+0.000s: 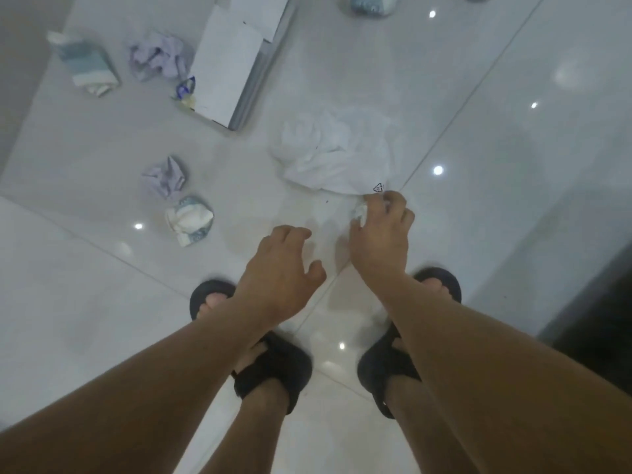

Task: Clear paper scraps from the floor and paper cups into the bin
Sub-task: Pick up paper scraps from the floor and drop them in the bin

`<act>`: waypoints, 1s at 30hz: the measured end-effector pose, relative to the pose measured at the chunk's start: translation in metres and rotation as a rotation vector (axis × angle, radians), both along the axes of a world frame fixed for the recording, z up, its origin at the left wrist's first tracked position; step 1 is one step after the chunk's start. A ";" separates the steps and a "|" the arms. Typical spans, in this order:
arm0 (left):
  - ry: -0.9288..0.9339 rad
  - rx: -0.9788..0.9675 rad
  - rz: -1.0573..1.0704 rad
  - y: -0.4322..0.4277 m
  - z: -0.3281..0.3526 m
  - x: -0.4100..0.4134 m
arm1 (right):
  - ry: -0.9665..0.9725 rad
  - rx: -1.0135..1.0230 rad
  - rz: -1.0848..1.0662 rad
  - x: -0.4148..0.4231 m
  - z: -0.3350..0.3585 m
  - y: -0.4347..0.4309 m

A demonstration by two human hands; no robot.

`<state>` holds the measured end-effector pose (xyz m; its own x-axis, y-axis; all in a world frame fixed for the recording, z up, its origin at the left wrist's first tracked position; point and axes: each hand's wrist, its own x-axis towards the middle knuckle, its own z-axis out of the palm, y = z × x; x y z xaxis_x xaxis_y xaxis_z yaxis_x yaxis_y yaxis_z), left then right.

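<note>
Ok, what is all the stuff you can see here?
cups: three, crushed, white-blue, two left, one top edge
paper balls: two, lilac, left
box: one, white, top middle
wrapper: one, blue-yellow, beside box
bag: one, white, middle
scrap: one, white, in right hand
floor: white glossy tiles
sandals: two, black, on feet
left hand: open, empty, above floor
right hand: pinching the scrap

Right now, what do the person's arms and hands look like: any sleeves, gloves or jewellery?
The left forearm and right forearm are bare to the picture's edge, no sleeves showing. The left hand and right hand are ungloved, with no watch, ring or band visible.
</note>
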<state>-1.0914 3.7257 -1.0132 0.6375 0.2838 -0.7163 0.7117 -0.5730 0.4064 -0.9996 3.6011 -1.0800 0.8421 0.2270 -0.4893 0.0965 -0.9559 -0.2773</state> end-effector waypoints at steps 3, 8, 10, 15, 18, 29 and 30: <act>0.005 -0.010 0.017 0.007 0.005 -0.001 | 0.096 0.057 -0.033 0.002 0.007 -0.004; -0.089 -0.095 0.024 0.008 0.037 0.001 | 0.286 0.180 -0.131 -0.004 0.058 -0.006; -0.164 -0.147 0.019 0.007 0.055 0.005 | 0.319 0.283 -0.151 -0.008 0.085 0.001; -0.261 -0.229 0.051 0.015 0.090 0.015 | 0.439 0.442 -0.132 -0.003 0.148 0.026; -0.302 -0.220 0.046 0.018 0.102 0.018 | 0.497 0.512 -0.177 0.006 0.173 0.039; -0.228 -0.192 0.200 0.012 0.082 0.002 | 0.794 0.468 -0.387 0.011 0.168 0.056; -0.204 -0.177 0.216 0.011 0.077 -0.001 | 0.750 0.422 -0.300 0.014 0.160 0.056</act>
<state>-1.0927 3.7369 -0.9361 0.7112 0.3108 -0.6306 0.7030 -0.3255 0.6324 -0.9851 3.6574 -0.9203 0.3892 0.3340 -0.8585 -0.4866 -0.7168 -0.4995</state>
